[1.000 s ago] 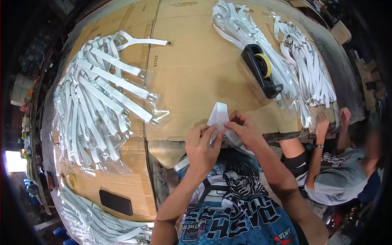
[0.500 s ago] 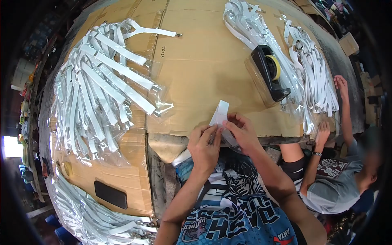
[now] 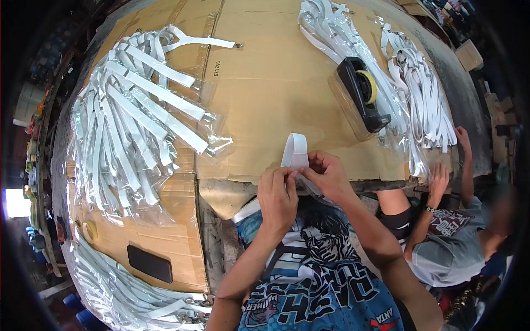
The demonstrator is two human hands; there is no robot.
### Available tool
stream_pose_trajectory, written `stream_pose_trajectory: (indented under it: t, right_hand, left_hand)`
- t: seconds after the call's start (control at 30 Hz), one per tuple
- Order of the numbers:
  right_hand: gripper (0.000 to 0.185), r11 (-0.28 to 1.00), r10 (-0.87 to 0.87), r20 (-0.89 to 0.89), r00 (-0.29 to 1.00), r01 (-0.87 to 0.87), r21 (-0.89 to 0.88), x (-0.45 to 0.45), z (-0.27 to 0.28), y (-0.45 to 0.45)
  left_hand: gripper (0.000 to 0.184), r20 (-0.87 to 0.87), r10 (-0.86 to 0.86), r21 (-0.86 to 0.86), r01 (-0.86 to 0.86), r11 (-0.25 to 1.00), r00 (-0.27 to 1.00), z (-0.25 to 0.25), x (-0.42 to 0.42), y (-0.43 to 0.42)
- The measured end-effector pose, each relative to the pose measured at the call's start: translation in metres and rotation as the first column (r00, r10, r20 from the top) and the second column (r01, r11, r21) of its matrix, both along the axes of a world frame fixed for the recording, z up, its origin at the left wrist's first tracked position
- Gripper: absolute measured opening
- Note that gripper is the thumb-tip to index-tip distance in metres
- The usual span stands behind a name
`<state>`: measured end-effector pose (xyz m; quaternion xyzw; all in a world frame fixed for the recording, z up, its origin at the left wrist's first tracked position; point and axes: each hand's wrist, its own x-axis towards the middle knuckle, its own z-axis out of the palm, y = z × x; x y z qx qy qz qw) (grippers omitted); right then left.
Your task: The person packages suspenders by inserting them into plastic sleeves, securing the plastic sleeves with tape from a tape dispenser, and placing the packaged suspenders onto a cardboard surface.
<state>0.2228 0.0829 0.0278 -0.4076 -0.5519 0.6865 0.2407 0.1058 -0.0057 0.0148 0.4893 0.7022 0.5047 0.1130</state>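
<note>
At the cardboard's front edge, both my hands pinch a white lanyard (image 3: pixel 297 148), whose folded loop stands up above my fingers. My left hand (image 3: pixel 277 197) is closed on its lower left side. My right hand (image 3: pixel 329 177) grips it from the right, thumb and fingertips together. Clear plastic hangs below my fingers, partly hidden by them. To the left lies a spread pile of white lanyards in clear plastic sleeves (image 3: pixel 132 116), with metal clips at some strap ends. A black tape dispenser (image 3: pixel 353 91) with a yellow roll sits to the right.
More white lanyards (image 3: pixel 422 94) lie at the right, beside a co-worker's hand (image 3: pixel 439 179). A black phone (image 3: pixel 149 263) and a tape roll (image 3: pixel 89 231) rest on the left cardboard (image 3: pixel 185 237). Another lanyard bundle (image 3: pixel 121 292) lies at the lower left.
The lanyard's loop has opened wider and turned more upright between my hands. The co-worker's far hand has moved lower along the right-hand pile.
</note>
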Motion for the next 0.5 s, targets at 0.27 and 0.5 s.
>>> stream_pose_trajectory:
  t: [0.27,0.5]
  right_hand:
    - [0.017,0.999,0.042,0.086,0.995,-0.043,0.006,0.004,0.013,0.004]
    - [0.021,0.995,0.075,0.136,0.988,-0.083,0.050,0.003,0.017,0.008]
  left_hand:
    - [0.017,0.412,-0.146,-0.090,0.200,0.976,0.899,0.011,-0.030,0.006]
    - [0.020,0.616,-0.160,-0.124,0.295,0.947,0.772,0.015,-0.037,0.010]
